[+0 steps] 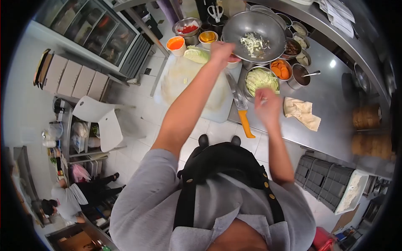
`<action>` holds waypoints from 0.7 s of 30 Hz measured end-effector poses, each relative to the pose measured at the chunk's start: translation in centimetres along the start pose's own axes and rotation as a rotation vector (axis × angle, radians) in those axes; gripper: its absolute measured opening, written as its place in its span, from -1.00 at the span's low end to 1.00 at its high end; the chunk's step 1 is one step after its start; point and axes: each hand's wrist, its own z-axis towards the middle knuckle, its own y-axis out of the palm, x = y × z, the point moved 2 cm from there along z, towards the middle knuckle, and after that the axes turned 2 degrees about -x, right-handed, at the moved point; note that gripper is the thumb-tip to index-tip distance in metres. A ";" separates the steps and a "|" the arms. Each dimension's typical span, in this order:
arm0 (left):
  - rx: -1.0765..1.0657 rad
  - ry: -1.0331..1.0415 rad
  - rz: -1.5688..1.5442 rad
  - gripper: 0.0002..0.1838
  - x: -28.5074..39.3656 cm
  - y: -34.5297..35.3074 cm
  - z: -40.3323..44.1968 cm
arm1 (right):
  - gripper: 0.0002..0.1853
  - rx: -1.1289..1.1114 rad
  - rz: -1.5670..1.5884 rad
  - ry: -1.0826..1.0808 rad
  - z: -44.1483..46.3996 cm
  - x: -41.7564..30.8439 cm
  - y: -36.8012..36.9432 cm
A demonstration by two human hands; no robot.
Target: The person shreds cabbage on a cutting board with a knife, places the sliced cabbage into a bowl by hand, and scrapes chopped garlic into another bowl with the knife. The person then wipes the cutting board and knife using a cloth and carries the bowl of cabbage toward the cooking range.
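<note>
My left hand is closed on the near-left rim of a wide metal bowl, which is tilted and has chopped pale pieces in it. Below that bowl is a smaller metal bowl of shredded cabbage. Over its near edge, my right hand is slightly blurred, its fingers drawn together; whatever they hold, if anything, is hidden. A knife with a yellow handle lies between the white cutting board and the counter, its handle past the front edge. A cut cabbage piece rests on the board.
Sliced carrots, a pot with a spoon and a folded cloth are on the steel counter. A tub of orange contents stands at the board's far left. Another person is at the lower left.
</note>
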 end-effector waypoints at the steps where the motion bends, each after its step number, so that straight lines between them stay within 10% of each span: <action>1: -0.009 -0.002 0.006 -0.80 0.9 -2.0 -1.8 | -0.73 -0.231 -0.143 0.030 -3.8 1.6 1.4; 6: 0.127 0.045 0.052 -0.93 -0.8 -17.2 -14.6 | -0.27 -0.401 -0.290 0.110 -12.1 7.9 7.0; 12: 0.530 -0.255 0.217 -0.89 -9.9 -32.7 -33.5 | -0.42 -0.574 -0.266 0.086 -8.9 5.4 5.0; 21: 0.786 -0.275 -0.056 -0.88 -26.5 -27.6 -30.0 | -0.57 -0.851 -0.330 -0.249 -4.9 5.0 9.2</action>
